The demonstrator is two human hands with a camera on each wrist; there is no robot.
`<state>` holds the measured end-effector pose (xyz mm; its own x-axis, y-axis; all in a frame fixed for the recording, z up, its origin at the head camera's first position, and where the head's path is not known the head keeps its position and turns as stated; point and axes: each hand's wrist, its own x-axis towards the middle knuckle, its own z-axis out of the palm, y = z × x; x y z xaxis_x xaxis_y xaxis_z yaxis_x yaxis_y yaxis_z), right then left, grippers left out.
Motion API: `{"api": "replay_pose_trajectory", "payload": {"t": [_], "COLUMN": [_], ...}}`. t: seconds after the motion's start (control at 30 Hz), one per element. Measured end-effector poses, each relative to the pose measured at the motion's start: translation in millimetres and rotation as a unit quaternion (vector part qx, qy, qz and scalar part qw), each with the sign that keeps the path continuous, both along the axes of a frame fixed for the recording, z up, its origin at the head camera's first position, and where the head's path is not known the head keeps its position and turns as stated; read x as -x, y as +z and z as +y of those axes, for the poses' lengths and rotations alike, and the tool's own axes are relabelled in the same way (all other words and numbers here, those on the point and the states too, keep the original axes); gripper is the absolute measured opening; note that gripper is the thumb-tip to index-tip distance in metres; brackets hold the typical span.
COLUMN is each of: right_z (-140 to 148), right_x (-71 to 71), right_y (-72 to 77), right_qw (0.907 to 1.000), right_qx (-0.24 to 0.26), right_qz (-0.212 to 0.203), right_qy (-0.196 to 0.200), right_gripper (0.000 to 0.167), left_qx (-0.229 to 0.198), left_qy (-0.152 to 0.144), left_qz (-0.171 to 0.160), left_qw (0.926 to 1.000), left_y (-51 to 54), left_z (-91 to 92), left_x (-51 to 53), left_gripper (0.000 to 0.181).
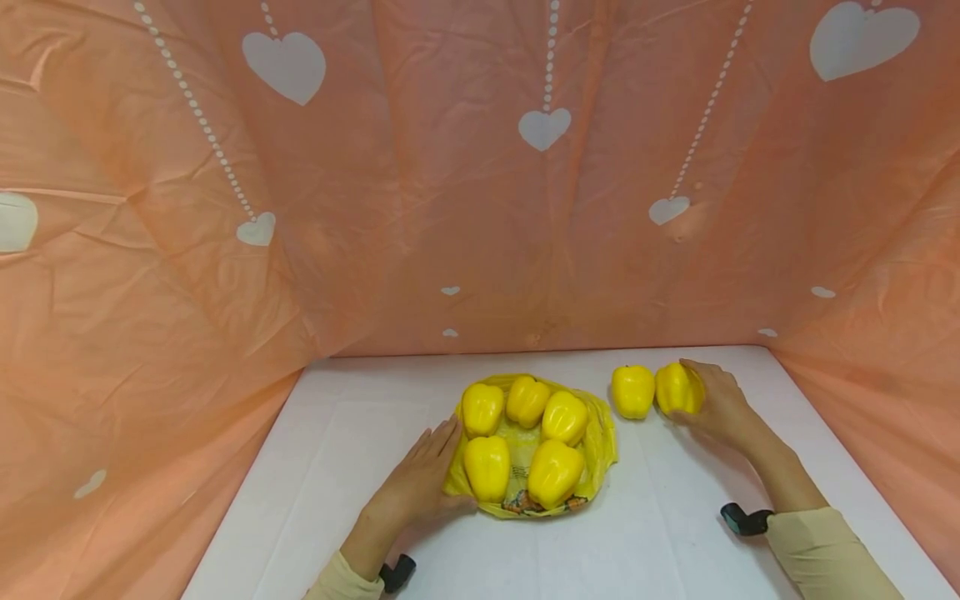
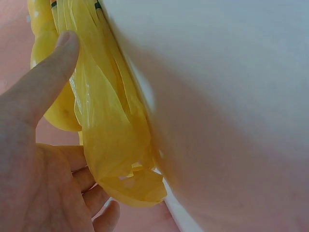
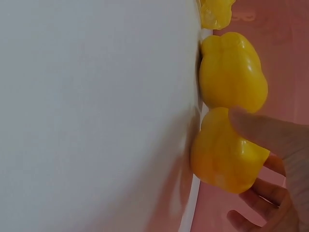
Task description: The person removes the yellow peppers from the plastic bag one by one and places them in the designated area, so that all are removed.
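Several yellow bell peppers (image 1: 487,468) rest in a ring on a flattened yellow plastic bag (image 1: 606,433). Along the bag's left edge lies my left hand (image 1: 422,471), fingers extended; in the left wrist view its thumb touches the crinkled plastic (image 2: 108,140). To the right of the bag, two more yellow bell peppers sit side by side on the table. My right hand (image 1: 718,407) grips the outer pepper (image 1: 677,389), thumb on its near side and fingers around the far side, as the right wrist view shows. The other pepper (image 3: 234,72) stands right beside it.
A white-covered table (image 1: 330,433) lies under everything. Peach sheeting (image 1: 480,208) with white hearts hangs behind it and at both sides. A black strap-on device (image 1: 746,519) is on each wrist.
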<state>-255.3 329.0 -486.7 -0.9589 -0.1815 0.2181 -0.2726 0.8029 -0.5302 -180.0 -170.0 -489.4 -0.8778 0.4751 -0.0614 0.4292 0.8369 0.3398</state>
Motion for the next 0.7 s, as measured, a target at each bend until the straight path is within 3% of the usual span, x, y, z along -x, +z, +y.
{"api": "replay_pose_trajectory", "payload": {"t": [0.37, 0.7], "right_z": [-4.7, -7.1], "right_x": [-0.9, -4.6], "right_y": [1.0, 2.2], "right_qw": [1.0, 0.9996], "right_qx": [-0.001, 0.009], "right_qz": [-0.004, 0.028], "right_qy": [0.006, -0.004], "right_gripper": [0.091, 0.089], "left_qx": [-0.009, -0.005], "left_qy": [-0.002, 0.0], "left_qz": [-0.002, -0.004], "left_qw": [1.0, 1.0], "left_y": [-2.1, -0.6], "left_z": [-0.5, -0.3], "left_x": [0.0, 0.3], "left_gripper": [0.117, 0.116]}}
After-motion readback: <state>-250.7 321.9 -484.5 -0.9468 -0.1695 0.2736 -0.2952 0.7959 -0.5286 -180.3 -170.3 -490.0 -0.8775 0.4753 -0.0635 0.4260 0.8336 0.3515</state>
